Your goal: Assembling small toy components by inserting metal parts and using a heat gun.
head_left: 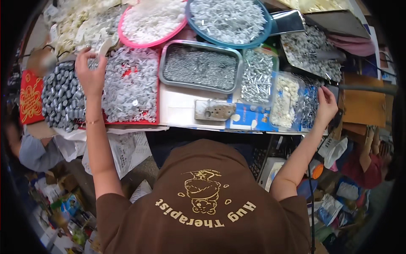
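Observation:
At the far left of the table, my left hand has its fingers bent toward the thumb. A curved white plastic piece shows at the thumb tip and seems pinched there. Under that hand lie grey cylindrical caps and a red tray heaped with small white clear-looking plastic parts. On the right, my right hand has its fingers drawn together at the edge of a heap of thin metal pieces. Whatever its fingertips hold is too small to make out.
A metal tray of small metal pieces stands mid-table, with a drilled block before it. Behind are a pink basin and a blue basin. Clear containers sit right, beside a black tray. Other people's arms show at the sides.

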Demonstrator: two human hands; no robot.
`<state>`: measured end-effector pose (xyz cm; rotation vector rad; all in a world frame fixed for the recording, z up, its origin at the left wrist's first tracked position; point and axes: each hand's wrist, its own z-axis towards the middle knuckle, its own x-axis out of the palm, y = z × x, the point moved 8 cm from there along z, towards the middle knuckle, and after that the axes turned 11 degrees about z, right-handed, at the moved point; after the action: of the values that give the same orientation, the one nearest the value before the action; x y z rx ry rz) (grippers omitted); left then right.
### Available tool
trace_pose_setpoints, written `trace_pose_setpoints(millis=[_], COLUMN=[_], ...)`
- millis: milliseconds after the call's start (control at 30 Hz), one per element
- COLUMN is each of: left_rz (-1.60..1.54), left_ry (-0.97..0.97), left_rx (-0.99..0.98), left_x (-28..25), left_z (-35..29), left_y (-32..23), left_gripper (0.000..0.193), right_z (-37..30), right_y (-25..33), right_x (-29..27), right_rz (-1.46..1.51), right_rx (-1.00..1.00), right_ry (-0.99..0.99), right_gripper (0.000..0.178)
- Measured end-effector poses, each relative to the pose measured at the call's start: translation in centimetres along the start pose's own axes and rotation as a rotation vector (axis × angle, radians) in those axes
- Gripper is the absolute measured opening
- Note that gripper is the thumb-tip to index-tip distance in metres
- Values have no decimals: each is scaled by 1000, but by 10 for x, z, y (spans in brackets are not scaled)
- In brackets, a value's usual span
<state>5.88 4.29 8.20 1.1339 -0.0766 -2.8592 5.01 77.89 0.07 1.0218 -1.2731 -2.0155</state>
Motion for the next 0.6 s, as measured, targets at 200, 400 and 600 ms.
trace_pose_setpoints(millis=[200,400,600], left_rz=[-1131,-984,-501], left_ry=[-115,-181,31], left_rx=[-927,-860,-183], left_x=[57,45,-31], left_z=[-48,-47,-19], left_y=[50,48,-95], left_gripper=[34,48,50], right_z=[-1,-16,-16], right_y=[-11,-41,14], right_x=[-18,-17,-30], right_rz=[-24,194,216], right_rx=[69,245,-131], right_ry=[-63,-78,-232], right_gripper=[20,19,19])
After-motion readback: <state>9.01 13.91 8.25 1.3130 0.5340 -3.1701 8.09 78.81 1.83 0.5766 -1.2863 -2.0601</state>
